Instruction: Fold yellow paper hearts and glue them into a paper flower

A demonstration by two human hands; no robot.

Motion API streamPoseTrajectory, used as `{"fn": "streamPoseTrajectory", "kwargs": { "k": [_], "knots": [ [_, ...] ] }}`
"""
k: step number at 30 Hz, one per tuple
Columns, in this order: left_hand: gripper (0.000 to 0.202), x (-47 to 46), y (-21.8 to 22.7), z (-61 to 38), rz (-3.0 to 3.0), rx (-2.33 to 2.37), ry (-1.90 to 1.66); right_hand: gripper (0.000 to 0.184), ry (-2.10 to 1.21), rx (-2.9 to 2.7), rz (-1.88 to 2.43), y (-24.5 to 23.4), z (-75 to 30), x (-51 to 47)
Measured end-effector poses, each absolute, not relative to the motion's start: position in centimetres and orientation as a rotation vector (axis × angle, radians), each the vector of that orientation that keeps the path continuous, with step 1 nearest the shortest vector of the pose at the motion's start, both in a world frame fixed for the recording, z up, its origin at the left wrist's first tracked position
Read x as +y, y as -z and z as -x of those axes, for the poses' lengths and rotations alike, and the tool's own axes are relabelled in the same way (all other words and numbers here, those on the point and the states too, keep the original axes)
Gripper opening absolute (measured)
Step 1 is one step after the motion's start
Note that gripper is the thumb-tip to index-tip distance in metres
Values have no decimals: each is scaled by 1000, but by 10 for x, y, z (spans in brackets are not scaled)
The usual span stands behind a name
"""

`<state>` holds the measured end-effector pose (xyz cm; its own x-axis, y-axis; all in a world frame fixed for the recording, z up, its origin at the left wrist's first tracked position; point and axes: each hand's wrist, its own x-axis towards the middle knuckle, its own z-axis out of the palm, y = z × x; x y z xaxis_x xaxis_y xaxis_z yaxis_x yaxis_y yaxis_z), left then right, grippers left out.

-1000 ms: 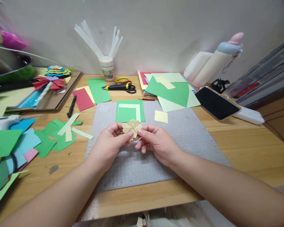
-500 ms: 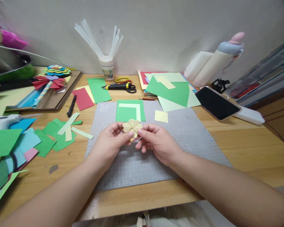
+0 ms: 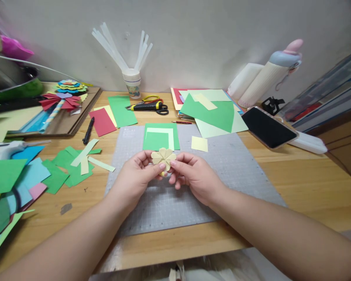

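Observation:
A pale yellow paper flower with creased, rounded petals is held up over the grey cutting mat. My left hand pinches its left side between thumb and fingers. On the right side, my right hand grips the flower's edge with the thumb on top. A small yellow bit shows below the petals, but I cannot make out what it is. Just beyond the hands lie stacked green and pale green paper squares, and a pale yellow square lies to their right.
Green paper scraps and a glue gun lie at left. Behind the mat are a black pen, scissors, a cutter, a paper cup with strips, and stacked coloured sheets. A phone lies right.
Both hands keep their hold on the paper flower and stay almost in place. The flower has shifted very slightly; nothing else has visibly moved.

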<state>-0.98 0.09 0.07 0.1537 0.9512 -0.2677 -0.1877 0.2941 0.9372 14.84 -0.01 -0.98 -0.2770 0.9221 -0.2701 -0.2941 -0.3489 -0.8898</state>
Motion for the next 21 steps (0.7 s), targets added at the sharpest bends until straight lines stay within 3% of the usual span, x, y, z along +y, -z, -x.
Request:
{"fn": "streamPoseTrajectory", "kwargs": {
  "k": [21],
  "knots": [
    [32,1,0,9,-894,1078,-1003,27,-1770,-969,1092,11,-148,0]
  ]
}}
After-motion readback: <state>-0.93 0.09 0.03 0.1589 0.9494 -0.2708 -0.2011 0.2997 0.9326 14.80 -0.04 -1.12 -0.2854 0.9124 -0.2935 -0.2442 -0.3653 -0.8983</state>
